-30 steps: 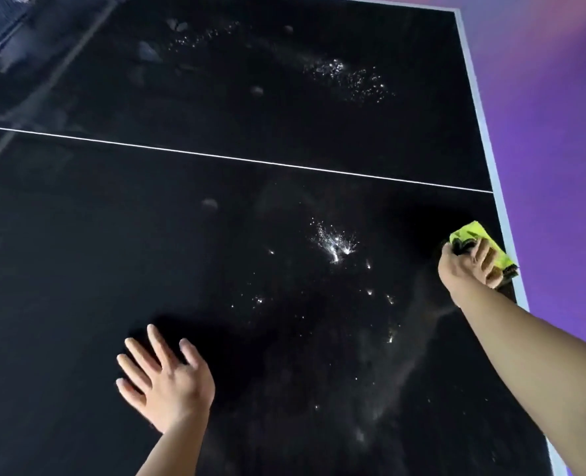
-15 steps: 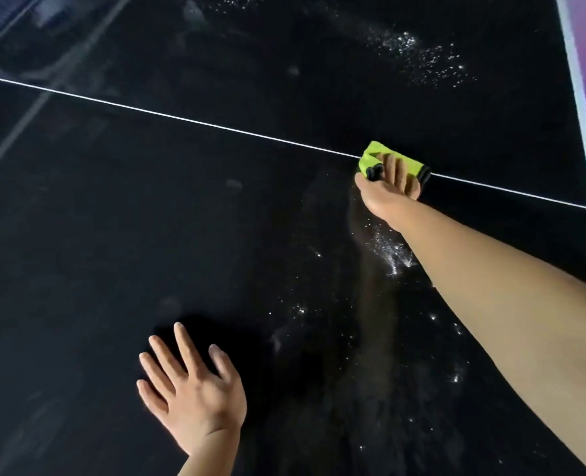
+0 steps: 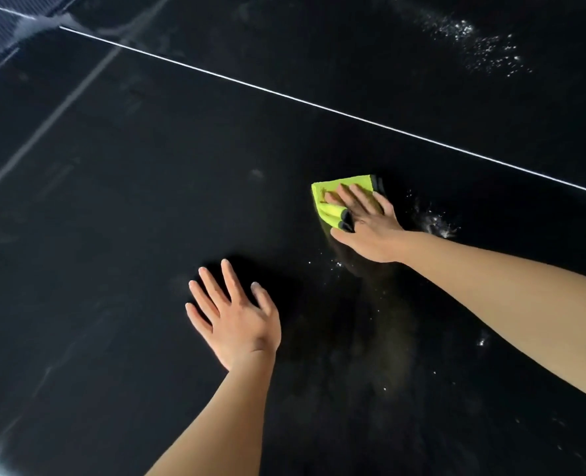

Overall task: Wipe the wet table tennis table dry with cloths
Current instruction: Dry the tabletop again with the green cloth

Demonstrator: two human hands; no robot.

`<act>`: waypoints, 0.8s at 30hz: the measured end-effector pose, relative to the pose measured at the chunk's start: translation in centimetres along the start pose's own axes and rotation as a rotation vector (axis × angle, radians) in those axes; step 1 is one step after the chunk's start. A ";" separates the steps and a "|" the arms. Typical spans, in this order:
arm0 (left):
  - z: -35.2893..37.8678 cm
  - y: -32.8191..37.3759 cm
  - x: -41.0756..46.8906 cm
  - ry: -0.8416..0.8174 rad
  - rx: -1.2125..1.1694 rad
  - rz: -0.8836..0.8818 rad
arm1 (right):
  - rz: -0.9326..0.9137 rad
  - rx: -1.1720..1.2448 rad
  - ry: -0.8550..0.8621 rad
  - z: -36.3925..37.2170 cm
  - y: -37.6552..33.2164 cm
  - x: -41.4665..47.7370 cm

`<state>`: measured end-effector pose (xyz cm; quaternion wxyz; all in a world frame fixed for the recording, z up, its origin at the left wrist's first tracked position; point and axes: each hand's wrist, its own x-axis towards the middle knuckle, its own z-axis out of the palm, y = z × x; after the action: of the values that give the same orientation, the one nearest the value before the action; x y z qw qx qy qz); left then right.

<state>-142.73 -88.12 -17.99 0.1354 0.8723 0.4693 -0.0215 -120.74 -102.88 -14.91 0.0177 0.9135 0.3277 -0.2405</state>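
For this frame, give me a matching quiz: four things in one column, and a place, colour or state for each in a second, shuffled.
1. left hand
2. right hand
3. cloth
4. white line

A. yellow-green, folded
B. presses flat on the cloth
C. crosses the table diagonally, beyond the cloth
D. fingers spread, holds nothing

Pairs: 1-D, 2-B, 3-A, 4-C

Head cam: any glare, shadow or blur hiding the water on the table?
Head view: mostly sharp; droplets glint white beside the right hand and at top right. Pale reflected streaks cross the table at left. Dark shadow spreads from the left hand.
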 end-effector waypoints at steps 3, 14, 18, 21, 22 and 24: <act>-0.9 -0.1 -0.2 -0.042 -0.086 0.025 | -0.068 -0.034 -0.018 2.0 -3.0 -3.7; -7.3 -8.4 -0.2 -0.333 -0.472 0.166 | -0.437 0.108 -0.171 13.2 -17.4 -23.5; -8.0 -10.1 -2.2 -0.360 -0.317 0.166 | -0.611 0.253 -0.305 16.2 -23.1 -29.6; -8.3 -10.6 -4.0 -0.419 -0.263 0.132 | -0.577 0.590 -0.622 14.2 -25.6 -32.2; -8.5 -10.6 -4.3 -0.427 -0.258 0.114 | -0.517 0.827 -0.754 13.0 -25.7 -32.6; -8.8 -10.8 -4.7 -0.389 -0.262 0.052 | -0.278 1.234 -0.889 10.0 -24.4 -33.1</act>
<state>-155.04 -84.00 -11.05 0.3359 0.8385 0.4104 -0.1247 -162.03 -105.19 -5.74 -0.3950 0.5259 0.2082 -0.7239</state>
